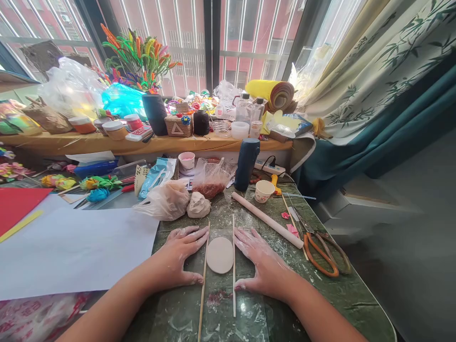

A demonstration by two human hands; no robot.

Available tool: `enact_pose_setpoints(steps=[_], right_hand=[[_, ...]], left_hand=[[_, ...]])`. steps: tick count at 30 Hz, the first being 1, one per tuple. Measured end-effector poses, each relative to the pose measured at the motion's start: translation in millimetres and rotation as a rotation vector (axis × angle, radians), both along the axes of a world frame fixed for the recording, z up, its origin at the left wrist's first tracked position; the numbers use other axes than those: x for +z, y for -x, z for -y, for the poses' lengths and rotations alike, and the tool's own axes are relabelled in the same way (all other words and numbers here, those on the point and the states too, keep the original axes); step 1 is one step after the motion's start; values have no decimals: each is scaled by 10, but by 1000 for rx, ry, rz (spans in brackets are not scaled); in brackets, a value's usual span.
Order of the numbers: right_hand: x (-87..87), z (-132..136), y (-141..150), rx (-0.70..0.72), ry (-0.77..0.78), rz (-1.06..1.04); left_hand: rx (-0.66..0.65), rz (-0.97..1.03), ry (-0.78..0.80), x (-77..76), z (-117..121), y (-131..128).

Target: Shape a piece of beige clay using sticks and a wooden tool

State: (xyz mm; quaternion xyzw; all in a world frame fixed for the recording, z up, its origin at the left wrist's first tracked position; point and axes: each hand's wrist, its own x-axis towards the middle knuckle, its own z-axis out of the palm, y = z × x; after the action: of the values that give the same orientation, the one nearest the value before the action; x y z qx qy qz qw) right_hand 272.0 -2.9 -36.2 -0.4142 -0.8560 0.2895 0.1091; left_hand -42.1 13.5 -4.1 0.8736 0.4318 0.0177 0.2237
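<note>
A flat round slab of pale clay (220, 255) lies on a clear sheet (249, 327) between two thin wooden sticks. My left hand (181, 254), dusted with white, lies with fingers stretched out and touches the left stick (202, 304). On the other side my right hand (258, 259), also whitened, has its fingers spread against the right stick (234, 299). Neither hand is closed around anything. Just beyond them sit a lump of clay (198, 205) and a plastic bag (167, 199). A pale rolling pin (267, 220) rests slantwise beyond my right hand.
Scissors with orange handles (326, 256) lie near the right table edge. A paper cup (264, 191) and a dark blue cylinder (247, 164) stand behind. White paper (78, 251) covers the left side. A cluttered sill (53, 141) runs along the windows.
</note>
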Motion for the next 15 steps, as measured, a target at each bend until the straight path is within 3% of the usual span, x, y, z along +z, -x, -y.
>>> enact_pose_setpoints(steps=[15], right_hand=[[36,20,2,21,-7,34]], left_hand=[[2,0,49,41,-10,-13]])
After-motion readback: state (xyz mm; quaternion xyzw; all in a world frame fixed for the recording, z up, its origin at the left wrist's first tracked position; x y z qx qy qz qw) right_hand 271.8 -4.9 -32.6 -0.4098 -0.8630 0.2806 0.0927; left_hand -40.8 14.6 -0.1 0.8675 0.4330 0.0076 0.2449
